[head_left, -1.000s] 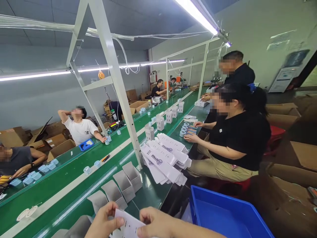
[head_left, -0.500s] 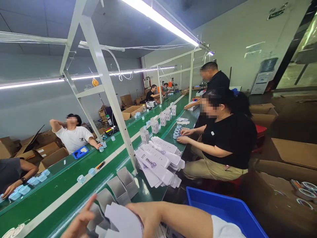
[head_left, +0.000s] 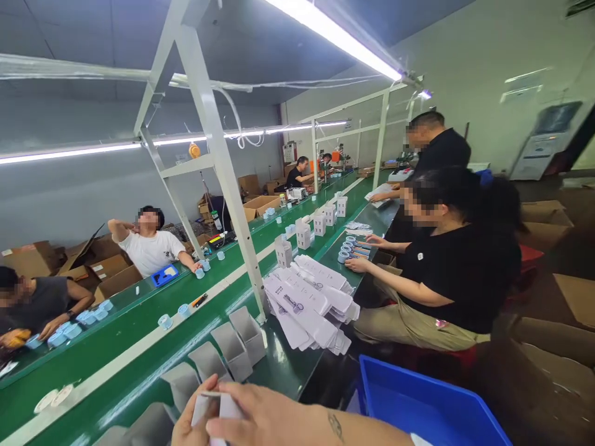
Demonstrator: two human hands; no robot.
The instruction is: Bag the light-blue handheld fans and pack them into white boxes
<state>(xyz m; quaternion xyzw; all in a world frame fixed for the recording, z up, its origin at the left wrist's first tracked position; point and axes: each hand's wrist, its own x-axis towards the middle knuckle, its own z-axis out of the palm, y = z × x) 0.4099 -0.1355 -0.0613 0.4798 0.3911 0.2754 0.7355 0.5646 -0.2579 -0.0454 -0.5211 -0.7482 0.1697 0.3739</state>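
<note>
White carton sits gripped between your left hand and your right hand. Ahead of them stretches the green table, under a tube light; open grey boxes stand in a row just beyond your hands, and flattened cartons lie farther ahead. To their right, past the table's edge and a dark gap, a blue bin opens upward.

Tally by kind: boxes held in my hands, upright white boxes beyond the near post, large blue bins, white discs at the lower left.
Held box: 1
Upright boxes: 5
Large blue bin: 1
White discs: 2
Total: 9
</note>
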